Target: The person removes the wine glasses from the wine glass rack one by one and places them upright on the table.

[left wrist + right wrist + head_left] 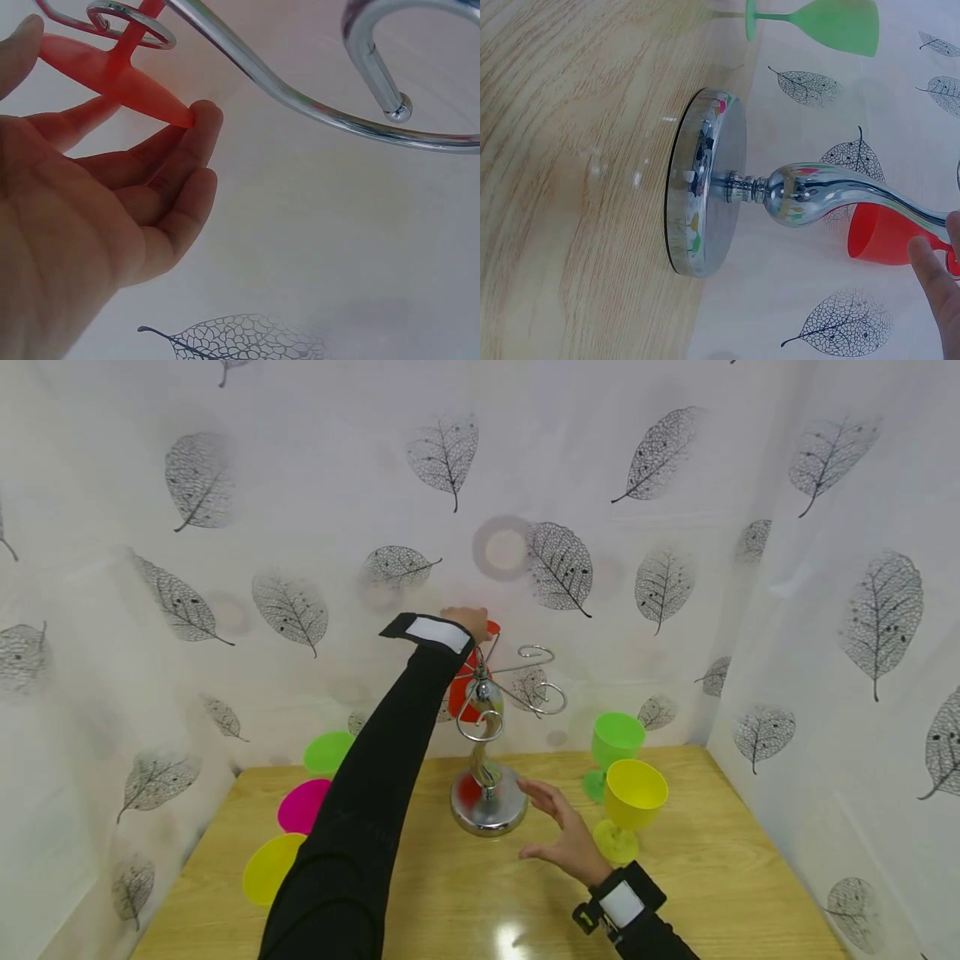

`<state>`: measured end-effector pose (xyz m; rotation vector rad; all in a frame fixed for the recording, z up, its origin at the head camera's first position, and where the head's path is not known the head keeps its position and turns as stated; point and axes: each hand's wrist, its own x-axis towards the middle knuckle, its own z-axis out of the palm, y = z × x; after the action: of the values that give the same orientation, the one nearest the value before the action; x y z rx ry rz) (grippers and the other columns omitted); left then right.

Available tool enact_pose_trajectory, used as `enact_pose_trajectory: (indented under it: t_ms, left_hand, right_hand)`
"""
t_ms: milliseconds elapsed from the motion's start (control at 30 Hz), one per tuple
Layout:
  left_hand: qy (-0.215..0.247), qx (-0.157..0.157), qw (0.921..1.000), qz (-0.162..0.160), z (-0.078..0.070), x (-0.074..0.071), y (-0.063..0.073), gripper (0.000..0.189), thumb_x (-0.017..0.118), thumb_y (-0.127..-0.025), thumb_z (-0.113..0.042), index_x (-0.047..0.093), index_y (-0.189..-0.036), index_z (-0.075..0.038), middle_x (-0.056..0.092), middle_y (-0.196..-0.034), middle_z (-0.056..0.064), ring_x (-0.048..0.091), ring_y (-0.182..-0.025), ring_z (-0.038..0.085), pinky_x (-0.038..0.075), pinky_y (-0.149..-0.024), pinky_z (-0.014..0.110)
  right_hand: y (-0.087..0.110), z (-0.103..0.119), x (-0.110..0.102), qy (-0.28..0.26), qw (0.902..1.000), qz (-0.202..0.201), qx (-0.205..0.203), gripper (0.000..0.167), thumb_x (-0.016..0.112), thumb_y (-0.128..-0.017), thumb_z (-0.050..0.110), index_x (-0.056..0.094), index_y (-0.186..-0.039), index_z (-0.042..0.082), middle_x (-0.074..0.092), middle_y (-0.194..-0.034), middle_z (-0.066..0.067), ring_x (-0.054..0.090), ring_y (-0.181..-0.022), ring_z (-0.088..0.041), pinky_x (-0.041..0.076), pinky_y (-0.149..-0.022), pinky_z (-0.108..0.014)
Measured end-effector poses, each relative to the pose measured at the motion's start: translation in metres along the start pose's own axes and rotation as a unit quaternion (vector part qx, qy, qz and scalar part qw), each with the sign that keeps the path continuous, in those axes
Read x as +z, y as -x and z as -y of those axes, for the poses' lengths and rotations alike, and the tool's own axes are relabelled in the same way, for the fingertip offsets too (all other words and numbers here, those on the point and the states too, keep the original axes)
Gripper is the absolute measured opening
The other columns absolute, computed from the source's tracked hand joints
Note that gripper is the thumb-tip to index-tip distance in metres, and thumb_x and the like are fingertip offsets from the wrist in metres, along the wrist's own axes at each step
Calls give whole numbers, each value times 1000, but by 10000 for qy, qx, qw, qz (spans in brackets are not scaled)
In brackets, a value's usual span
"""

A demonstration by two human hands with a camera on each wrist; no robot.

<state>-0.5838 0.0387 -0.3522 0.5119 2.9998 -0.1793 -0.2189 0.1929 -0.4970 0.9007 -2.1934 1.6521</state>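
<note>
A red plastic goblet point(460, 697) hangs upside down at the back of a chrome glass rack point(489, 814), its stem within one of the curled wire hooks. My left hand point(470, 622) reaches over the rack and holds the goblet's foot point(116, 79) by its rim, thumb on one side and fingertips on the other. Other hooks point(551, 697) of the rack carry no goblet. Low at the rack's right side is my right hand point(566, 839), fingers spread and nothing in them. In the right wrist view, the rack's curved stem point(810, 196) rises from its round base.
On the wooden table point(465, 902), a green goblet point(617, 739) and a yellow goblet point(636, 797) stand upright at the right. Green point(327, 752), pink point(302, 805) and yellow point(268, 870) goblets are at the left, partly behind my left arm. Leaf-patterned sheeting point(480, 468) surrounds the table.
</note>
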Motion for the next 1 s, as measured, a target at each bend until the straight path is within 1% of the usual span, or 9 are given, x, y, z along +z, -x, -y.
enact_pose_trajectory:
  t_ms: [67, 133, 167, 200, 233, 333, 467, 633, 1000]
  left_hand:
    - [-49, -81, 9997, -218, 1, 2, -2, 62, 49, -90, -56, 41, -139, -18, 53, -136, 14, 50, -119, 42, 38, -99, 53]
    - [40, -205, 9997, -101, -2, -6, 12, 65, 45, -91, -58, 35, -143, -20, 49, -140, 15, 46, -124, 43, 35, -103, 54]
    - [96, -245, 9997, -7, -2, -5, 10, 68, 43, -91, -59, 31, -146, -22, 46, -143, 15, 43, -126, 45, 32, -106, 55]
    - [78, -181, 9996, -218, 1, 6, -1, 70, 43, -89, -62, 32, -145, -22, 47, -141, 15, 45, -123, 45, 35, -103, 55]
    - [68, -101, 9994, -333, 1, 7, 2, 69, 44, -88, -63, 35, -142, -21, 50, -139, 15, 49, -120, 44, 38, -100, 54]
    - [352, -9, 9993, -155, -7, -7, 33, 65, 47, -91, -57, 35, -142, -19, 51, -138, 14, 51, -121, 41, 40, -101, 52]
    - [701, 221, 9972, 104, -24, -39, 94, 55, 48, -97, -38, 34, -144, -13, 51, -138, 15, 52, -121, 36, 43, -102, 46]
    - [724, 615, 9953, 203, -29, -54, 123, 56, 46, -99, -33, 28, -146, -9, 50, -139, 15, 52, -122, 32, 43, -103, 41]
    - [655, 1100, 9910, 378, -13, -70, 134, 51, 48, -98, -33, 37, -142, -11, 47, -142, 11, 46, -129, 28, 37, -108, 44]
  right_hand:
    - [2, -8, 0, -3, 10000, -20, 29, 87, 83, -65, 9, 37, -138, 1, 46, -139, -23, 44, -131, -5, 42, -105, -27]
    - [4, -12, -1, 4, 10000, -33, 89, 87, 83, -65, 9, 37, -139, 4, 47, -140, -21, 43, -131, -3, 41, -105, -25]
    - [5, -12, -1, 0, 9999, -31, 127, 87, 83, -65, 9, 37, -139, 4, 47, -140, -21, 43, -131, -2, 41, -105, -25]
    - [6, -13, -2, 3, 9999, -32, 128, 87, 83, -65, 8, 37, -138, 4, 47, -140, -21, 43, -131, -2, 42, -105, -26]
    - [7, -13, -2, -15, 9999, -36, 144, 86, 83, -65, 8, 38, -138, 4, 47, -140, -21, 43, -131, -2, 42, -105, -27]
    - [10, -13, -3, -72, 9998, -41, 172, 85, 82, -66, 11, 38, -138, 4, 47, -140, -20, 43, -131, -2, 42, -105, -28]
    - [11, -15, -3, -110, 9999, -22, 103, 86, 82, -66, 13, 37, -138, -1, 48, -140, -20, 44, -131, -4, 41, -106, -26]
    - [9, -16, 1, -67, 9999, -23, 125, 87, 82, -66, 8, 36, -139, 0, 47, -140, -21, 44, -130, -3, 41, -106, -23]
    - [-3, -16, 8, 133, 9996, -120, 203, 88, 82, -62, -1, 37, -138, 1, 47, -138, -24, 45, -130, -4, 41, -105, -21]
